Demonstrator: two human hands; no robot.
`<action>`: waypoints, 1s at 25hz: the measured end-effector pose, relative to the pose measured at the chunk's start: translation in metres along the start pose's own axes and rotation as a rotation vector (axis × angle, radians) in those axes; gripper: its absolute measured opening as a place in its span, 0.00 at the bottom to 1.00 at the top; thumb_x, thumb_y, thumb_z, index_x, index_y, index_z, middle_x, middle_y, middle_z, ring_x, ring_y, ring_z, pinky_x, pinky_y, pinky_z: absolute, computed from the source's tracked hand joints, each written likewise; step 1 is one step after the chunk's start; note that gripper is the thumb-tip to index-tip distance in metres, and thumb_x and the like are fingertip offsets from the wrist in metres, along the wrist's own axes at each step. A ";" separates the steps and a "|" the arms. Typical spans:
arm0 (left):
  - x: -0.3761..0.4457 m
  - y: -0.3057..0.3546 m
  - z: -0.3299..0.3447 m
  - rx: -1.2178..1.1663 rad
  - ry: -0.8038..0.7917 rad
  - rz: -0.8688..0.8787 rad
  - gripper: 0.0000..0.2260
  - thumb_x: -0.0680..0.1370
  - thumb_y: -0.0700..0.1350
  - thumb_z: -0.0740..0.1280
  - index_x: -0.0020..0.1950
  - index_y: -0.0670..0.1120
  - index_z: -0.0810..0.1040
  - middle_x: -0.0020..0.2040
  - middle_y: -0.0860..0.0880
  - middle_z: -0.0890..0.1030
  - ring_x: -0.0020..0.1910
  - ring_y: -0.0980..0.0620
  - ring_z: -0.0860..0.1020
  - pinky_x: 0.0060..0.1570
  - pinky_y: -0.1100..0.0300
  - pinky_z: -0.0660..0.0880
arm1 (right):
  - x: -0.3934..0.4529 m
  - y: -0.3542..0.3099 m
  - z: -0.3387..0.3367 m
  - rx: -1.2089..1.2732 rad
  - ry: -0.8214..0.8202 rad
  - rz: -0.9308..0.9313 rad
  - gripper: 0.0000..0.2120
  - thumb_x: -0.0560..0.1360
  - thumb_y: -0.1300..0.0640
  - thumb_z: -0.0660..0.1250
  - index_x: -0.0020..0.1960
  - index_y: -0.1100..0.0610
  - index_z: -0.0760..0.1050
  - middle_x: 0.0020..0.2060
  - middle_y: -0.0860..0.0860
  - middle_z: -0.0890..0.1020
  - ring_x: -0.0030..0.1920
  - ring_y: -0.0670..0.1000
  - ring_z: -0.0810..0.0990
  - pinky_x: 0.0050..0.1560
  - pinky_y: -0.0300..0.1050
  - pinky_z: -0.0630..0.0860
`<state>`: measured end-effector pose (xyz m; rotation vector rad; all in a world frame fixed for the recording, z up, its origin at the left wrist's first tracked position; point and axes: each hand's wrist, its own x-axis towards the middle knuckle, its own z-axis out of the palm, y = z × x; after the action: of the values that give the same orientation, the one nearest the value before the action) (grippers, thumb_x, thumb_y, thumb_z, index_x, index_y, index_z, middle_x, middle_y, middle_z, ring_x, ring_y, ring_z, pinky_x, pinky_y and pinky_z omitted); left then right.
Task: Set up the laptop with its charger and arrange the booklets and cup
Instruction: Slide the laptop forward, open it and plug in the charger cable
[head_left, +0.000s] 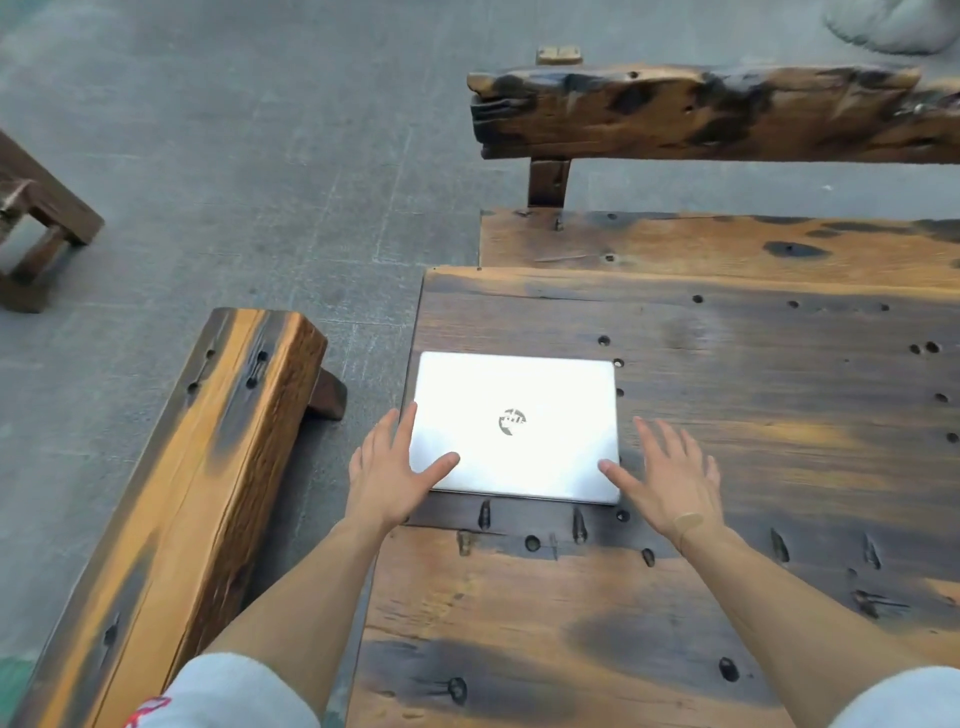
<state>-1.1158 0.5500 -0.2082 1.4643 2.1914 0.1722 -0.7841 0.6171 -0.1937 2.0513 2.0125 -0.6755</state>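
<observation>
A closed silver laptop (514, 426) lies flat near the left edge of a rough wooden table (727, 395). My left hand (389, 473) rests at the laptop's near left corner, thumb on the lid, fingers spread along its left side. My right hand (670, 478) sits at the near right corner, thumb touching the lid's edge, fingers spread flat on the table. Neither hand grips the laptop. No charger, booklets or cup are in view.
A long wooden bench (197, 493) runs along the table's left side. Another bench with a thick backrest (701, 114) stands behind the table. A dark wooden stool (36, 218) is at the far left on the grey concrete floor (260, 156).
</observation>
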 end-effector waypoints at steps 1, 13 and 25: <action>0.009 -0.001 0.004 -0.003 -0.010 -0.013 0.41 0.71 0.76 0.54 0.79 0.60 0.46 0.80 0.49 0.52 0.78 0.45 0.53 0.73 0.42 0.53 | 0.010 -0.004 0.003 0.024 -0.005 0.020 0.41 0.73 0.27 0.51 0.79 0.46 0.48 0.79 0.50 0.53 0.78 0.56 0.50 0.75 0.61 0.53; 0.089 0.001 0.047 -0.083 -0.106 -0.201 0.45 0.72 0.65 0.68 0.80 0.52 0.46 0.72 0.44 0.60 0.71 0.42 0.61 0.60 0.45 0.69 | 0.097 -0.027 0.049 0.326 -0.133 0.207 0.43 0.73 0.37 0.66 0.78 0.56 0.51 0.70 0.58 0.64 0.64 0.63 0.72 0.55 0.54 0.71; 0.133 0.004 0.034 -0.435 -0.238 -0.603 0.48 0.61 0.50 0.83 0.72 0.38 0.63 0.70 0.38 0.68 0.66 0.37 0.71 0.66 0.44 0.70 | 0.122 -0.022 0.045 0.738 -0.199 0.405 0.40 0.67 0.50 0.79 0.67 0.64 0.61 0.65 0.59 0.68 0.59 0.58 0.73 0.58 0.53 0.74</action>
<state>-1.1371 0.6653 -0.2804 0.5319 2.1196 0.2311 -0.8174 0.7083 -0.2835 2.5118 1.2668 -1.6164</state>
